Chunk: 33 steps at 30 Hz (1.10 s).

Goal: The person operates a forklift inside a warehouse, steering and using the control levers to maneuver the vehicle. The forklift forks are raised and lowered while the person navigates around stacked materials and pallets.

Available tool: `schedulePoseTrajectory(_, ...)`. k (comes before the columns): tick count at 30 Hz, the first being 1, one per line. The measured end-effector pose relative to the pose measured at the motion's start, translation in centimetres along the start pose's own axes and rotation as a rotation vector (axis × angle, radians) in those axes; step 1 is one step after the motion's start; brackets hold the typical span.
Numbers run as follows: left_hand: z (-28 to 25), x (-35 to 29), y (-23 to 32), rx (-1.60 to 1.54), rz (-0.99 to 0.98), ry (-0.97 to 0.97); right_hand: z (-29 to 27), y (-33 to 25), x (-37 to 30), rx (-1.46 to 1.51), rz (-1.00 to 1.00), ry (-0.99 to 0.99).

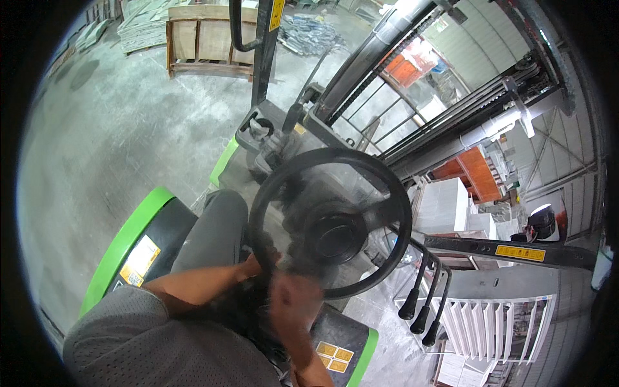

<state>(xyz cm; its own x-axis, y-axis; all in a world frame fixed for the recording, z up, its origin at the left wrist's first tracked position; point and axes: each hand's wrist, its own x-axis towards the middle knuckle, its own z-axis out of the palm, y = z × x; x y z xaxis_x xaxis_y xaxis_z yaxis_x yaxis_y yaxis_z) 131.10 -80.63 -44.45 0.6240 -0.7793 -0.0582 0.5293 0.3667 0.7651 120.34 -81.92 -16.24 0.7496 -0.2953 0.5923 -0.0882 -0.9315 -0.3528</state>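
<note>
A black steering wheel (402, 258) of a forklift is in front of me. My left hand (255, 264) is at the lower left of its rim, and its fingers appear to wrap round it. Close beside it, my right hand (293, 298) is smeared by motion at the bottom of the wheel. The right hand's fingers cannot be made out, nor whether they touch the rim. Three black-knobbed levers (422, 317) stand to the right of the wheel, apart from both hands.
Ahead rises the forklift's mast (380, 48) with its wire guard. Green-edged fenders (122, 245) flank me. A wooden crate (209, 40) and stacked slabs (142, 26) lie at the far left. White boxes (442, 205) and a white slatted rack (483, 329) stand on the right.
</note>
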Motion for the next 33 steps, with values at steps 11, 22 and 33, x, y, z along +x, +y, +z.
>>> schedulePoseTrajectory(11,1.2,1.9,2.9,1.191,-0.085,-0.084,-7.0,9.8,11.4,0.074,0.401,0.62)
schedulePoseTrajectory(22,4.2,5.9,0.3,1.363,0.081,-0.107,-8.9,15.8,12.9,0.106,0.314,0.628)
schedulePoseTrajectory(33,4.7,18.5,1.8,1.332,-0.058,0.001,-7.2,23.9,22.4,0.075,0.231,0.615)
